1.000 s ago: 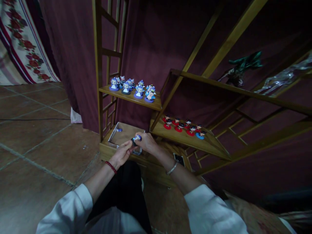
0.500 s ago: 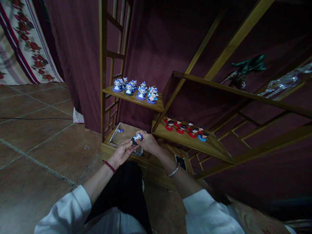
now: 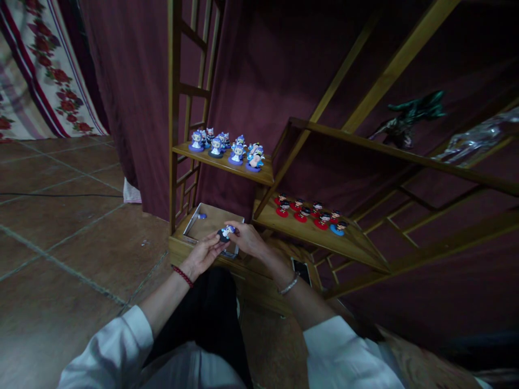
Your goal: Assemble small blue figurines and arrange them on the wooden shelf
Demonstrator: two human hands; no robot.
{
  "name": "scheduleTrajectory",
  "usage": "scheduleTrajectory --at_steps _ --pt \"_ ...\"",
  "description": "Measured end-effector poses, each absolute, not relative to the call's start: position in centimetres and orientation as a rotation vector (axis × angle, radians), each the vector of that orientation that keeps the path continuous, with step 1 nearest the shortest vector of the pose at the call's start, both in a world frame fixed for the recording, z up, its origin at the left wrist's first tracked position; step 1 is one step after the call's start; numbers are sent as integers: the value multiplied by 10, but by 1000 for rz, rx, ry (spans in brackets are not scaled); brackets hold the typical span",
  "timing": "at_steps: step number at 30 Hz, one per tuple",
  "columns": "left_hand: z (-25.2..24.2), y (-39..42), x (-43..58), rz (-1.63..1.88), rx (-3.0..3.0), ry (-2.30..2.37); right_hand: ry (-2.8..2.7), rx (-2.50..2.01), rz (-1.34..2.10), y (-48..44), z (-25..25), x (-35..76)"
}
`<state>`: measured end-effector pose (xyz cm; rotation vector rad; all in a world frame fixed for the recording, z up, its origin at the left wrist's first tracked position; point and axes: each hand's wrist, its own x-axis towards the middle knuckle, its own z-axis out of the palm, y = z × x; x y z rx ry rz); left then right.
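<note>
Between my two hands is a small figurine (image 3: 227, 231), white and purple on a dark round base. My left hand (image 3: 205, 253) pinches its base from the lower left. My right hand (image 3: 247, 237) has its fingers closed on the figurine's upper right side. Just beneath lies a shallow open box (image 3: 211, 216) with white edges, partly hidden by my hands. Inside it, near the far left, is a small purple-and-white piece (image 3: 201, 216) whose kind I cannot make out.
A wooden shelf (image 3: 190, 154) above bears several purple-based figurines (image 3: 236, 154). On the right-hand shelf (image 3: 360, 248) stand several red-based figurines (image 3: 323, 219) and a blue-based one (image 3: 338, 228). A dark flat object (image 3: 301, 271) lies below. Slanted wooden bars (image 3: 344, 59) frame the shelves.
The figurine has turned and tipped slightly in my fingers, its head now a little lower and further left. Both hands keep hold of it; the whole view has shifted very slightly.
</note>
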<state>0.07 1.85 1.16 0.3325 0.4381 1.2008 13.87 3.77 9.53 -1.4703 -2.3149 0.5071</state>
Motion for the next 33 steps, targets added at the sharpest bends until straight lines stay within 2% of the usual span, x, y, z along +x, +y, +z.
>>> scheduleTrajectory --at_steps 10,20,33 --pt "6 17 3 1190 314 452 -2257 -1437 596 38 75 138" --pt "-3 19 5 1191 73 594 -2255 -1484 537 37 56 134" --pt "-21 28 0 1166 36 683 -2178 -1558 521 41 29 129"
